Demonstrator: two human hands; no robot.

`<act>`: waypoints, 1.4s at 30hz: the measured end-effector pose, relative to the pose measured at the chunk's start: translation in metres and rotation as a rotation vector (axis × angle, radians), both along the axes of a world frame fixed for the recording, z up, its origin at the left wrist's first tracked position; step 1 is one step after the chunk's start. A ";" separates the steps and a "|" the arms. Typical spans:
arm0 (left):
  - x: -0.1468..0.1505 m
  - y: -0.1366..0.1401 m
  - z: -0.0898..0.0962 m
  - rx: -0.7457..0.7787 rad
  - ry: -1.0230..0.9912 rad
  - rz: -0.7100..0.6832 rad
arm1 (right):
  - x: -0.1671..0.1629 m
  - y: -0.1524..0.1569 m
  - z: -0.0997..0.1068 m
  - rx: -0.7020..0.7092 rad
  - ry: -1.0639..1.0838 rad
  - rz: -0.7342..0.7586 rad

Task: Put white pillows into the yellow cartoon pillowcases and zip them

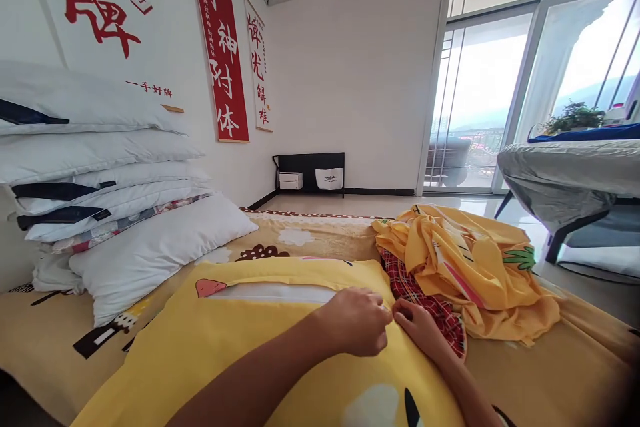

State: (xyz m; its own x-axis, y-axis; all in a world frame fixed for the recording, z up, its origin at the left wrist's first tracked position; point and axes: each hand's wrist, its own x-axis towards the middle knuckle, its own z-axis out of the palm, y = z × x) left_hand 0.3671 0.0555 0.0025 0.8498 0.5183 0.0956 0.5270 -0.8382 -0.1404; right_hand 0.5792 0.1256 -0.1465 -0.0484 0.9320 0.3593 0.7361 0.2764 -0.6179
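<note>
A yellow pillowcase [190,327] with printed patches lies in front of me on the patterned bedding. Its long slit stands open along the far side, and a white pillow [280,292] shows inside. At the slit's right end my left hand [356,321] is closed, its fingertips gripping the edge of the case; a zip pull, if there is one, is hidden. Close beside it, my right hand [416,323] has thumb and fingers pinched on the case near its right side. The two hands almost touch.
White pillows [170,230] are stacked at left against the wall. Crumpled yellow fabric [465,267] lies at right, over a red plaid cloth [407,283]. Farther back are a low black rack [300,163], a covered table [575,160] and glass sliding doors [480,93].
</note>
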 end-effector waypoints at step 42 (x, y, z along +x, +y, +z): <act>0.060 0.048 -0.093 -0.131 -0.232 0.505 | -0.011 -0.024 -0.001 0.167 0.142 -0.108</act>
